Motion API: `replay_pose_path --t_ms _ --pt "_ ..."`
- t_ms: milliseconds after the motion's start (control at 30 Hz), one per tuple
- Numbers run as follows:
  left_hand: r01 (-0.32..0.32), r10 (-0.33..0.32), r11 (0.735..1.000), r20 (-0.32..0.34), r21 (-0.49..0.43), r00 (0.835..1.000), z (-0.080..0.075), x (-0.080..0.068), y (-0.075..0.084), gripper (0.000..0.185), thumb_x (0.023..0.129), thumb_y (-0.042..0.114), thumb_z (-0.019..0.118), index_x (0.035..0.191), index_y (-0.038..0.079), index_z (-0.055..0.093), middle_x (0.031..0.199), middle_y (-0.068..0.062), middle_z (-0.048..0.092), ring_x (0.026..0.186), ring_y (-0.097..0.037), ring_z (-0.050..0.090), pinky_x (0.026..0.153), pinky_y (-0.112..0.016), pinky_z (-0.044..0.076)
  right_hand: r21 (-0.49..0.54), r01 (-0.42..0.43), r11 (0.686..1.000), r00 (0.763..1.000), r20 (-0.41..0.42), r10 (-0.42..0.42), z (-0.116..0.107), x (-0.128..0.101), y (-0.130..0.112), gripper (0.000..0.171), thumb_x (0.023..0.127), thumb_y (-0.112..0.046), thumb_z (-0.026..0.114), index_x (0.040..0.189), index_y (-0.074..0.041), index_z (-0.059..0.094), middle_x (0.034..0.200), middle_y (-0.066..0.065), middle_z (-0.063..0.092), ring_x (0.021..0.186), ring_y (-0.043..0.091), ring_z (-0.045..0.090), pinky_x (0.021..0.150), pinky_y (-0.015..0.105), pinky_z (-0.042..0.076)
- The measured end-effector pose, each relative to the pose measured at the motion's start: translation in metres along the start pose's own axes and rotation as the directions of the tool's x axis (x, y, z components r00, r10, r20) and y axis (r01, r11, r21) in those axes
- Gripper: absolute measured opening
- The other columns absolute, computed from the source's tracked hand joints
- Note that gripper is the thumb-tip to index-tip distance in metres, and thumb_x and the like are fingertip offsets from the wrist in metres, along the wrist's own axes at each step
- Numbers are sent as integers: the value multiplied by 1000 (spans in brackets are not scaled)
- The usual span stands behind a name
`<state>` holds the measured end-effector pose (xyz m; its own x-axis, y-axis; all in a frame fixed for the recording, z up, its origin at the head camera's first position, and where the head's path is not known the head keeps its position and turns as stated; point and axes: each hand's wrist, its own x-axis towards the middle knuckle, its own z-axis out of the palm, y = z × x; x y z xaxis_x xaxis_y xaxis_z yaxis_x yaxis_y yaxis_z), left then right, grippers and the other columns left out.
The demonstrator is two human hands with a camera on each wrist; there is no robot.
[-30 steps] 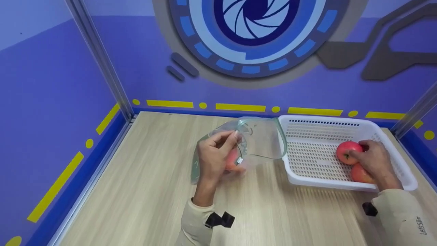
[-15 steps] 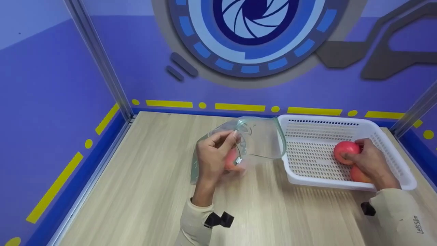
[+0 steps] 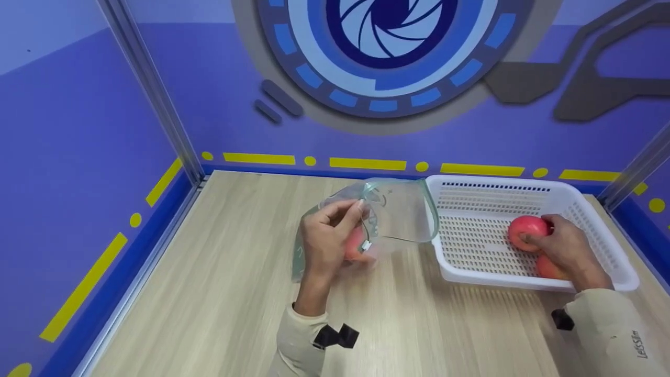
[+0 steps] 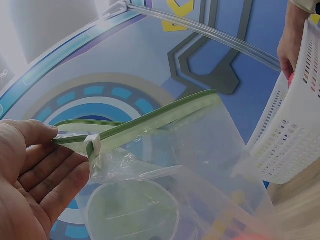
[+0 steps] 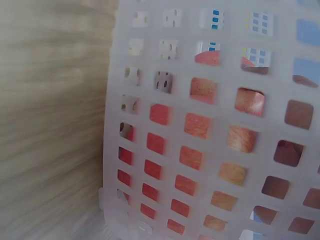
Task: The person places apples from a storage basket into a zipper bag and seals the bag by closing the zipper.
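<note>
While inside basket (image 3: 497, 280), farther apple (image 3: 524, 226) in right hand (image 3: 568, 247)

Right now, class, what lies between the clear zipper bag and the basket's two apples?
The head view shows the white basket's left rim, then a bare stretch of its perforated floor before the apples.

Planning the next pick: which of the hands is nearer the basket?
Right. The right hand is inside the basket, gripping a red fruit; the left hand pinches the bag, left of the basket.
</note>
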<state>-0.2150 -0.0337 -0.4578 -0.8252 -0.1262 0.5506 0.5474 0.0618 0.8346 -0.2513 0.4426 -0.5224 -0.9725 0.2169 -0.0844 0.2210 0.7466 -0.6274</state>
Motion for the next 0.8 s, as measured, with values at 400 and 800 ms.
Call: replay_pose_path --t_ms 400,800 --pt "6 -6 1000 -10 -10 1000 0 -1 -1 13 97 16 80 102 4 83 91 1 79 80 -16 74 73 -28 61 -39 8 999 999 -33 -9 3 -1 -3 86 99 -31 76 154 16 30 145 42 42 123 57 45 108 73 38" --pt "29 -29 999 -10 -15 1000 0 -1 -1 13 98 17 80 103 4 83 92 1 79 81 -16 73 74 -28 61 -11 56 998 997 -54 -56 5 -6 -4 88 100 -38 75 156 14 31 147 41 43 125 56 45 108 74 38"
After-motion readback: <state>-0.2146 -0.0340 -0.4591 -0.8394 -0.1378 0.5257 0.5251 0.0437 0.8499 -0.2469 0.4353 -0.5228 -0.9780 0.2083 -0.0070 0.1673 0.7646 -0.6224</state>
